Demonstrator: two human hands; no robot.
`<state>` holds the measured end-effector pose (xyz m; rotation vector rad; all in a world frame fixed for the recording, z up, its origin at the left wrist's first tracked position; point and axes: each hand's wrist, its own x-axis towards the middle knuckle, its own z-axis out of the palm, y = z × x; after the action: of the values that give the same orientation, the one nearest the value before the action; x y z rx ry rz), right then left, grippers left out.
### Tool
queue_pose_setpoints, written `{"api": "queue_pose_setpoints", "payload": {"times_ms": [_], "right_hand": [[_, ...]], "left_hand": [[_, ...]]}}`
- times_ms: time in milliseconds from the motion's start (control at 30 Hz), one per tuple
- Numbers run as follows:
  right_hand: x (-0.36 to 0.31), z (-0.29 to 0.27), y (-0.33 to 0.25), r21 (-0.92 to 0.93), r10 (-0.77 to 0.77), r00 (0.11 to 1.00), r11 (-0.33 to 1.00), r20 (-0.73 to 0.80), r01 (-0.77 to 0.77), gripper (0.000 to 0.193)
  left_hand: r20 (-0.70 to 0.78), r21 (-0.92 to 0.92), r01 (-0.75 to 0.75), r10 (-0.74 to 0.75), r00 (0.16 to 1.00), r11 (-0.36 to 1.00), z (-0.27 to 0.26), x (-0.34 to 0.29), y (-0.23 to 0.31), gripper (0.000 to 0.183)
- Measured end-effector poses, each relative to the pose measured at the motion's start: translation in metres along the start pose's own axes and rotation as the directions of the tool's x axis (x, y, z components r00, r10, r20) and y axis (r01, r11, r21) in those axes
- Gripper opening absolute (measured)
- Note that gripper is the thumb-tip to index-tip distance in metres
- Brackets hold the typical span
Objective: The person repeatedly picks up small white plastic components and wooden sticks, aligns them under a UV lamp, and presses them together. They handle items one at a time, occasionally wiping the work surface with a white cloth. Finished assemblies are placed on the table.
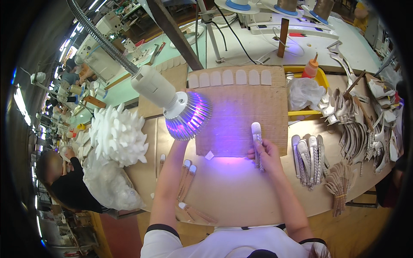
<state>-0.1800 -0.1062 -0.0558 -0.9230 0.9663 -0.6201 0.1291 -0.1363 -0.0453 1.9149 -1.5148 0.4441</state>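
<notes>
My right hand [267,155] is closed round a braided strap [256,134] with a rounded whitish end pointing away from me. It holds the strap over the near right part of a brown cardboard sheet [241,112]. My left forearm [168,185] reaches up to a ribbed metal lamp [189,116] glowing violet, which hides the left hand and its fingers. Along the sheet's far edge lies a row of several white rounded patches [227,78]. A small white square piece [209,155] rests at its near edge. Several brown straps with pale tips [187,178] lie beside my left forearm.
Right of my right hand lie braided straps [308,157] and a banded brown bundle [340,185]. A yellow tray [320,79] holds a plastic bag and a red bottle [310,66]. White foam-like pieces [117,134] are piled left. Another person [69,185] sits farther left.
</notes>
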Motion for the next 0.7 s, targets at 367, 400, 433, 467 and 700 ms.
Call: {"api": "queue_pose_setpoints", "payload": {"times_ms": [367,400,433,467,700], "right_hand": [[-0.002,0.003,-0.001,-0.063,0.005,0.999,0.998,-0.048,-0.008,0.023],[-0.002,0.004,-0.001,-0.062,-0.005,0.999,0.998,-0.05,0.002,0.023],[-0.002,0.004,-0.001,-0.051,-0.011,0.998,0.999,-0.054,0.008,0.023],[-0.002,0.004,0.0,-0.056,-0.02,0.999,0.998,-0.049,0.017,0.023],[0.001,0.001,0.005,-0.075,-0.017,0.999,0.997,-0.042,0.014,0.023]], "left_hand": [[-0.07,-0.067,-0.008,0.003,0.998,0.998,-0.023,-0.011,0.01,0.01],[-0.05,-0.08,-0.005,0.001,0.999,0.997,-0.019,-0.007,0.006,0.01],[-0.032,-0.097,-0.001,-0.002,0.999,0.995,-0.015,-0.004,0.003,0.01],[-0.023,-0.106,-0.004,0.002,1.0,0.994,-0.011,-0.004,0.002,0.01],[0.017,-0.115,-0.029,0.031,0.999,0.993,-0.002,-0.001,0.003,0.012]]}}
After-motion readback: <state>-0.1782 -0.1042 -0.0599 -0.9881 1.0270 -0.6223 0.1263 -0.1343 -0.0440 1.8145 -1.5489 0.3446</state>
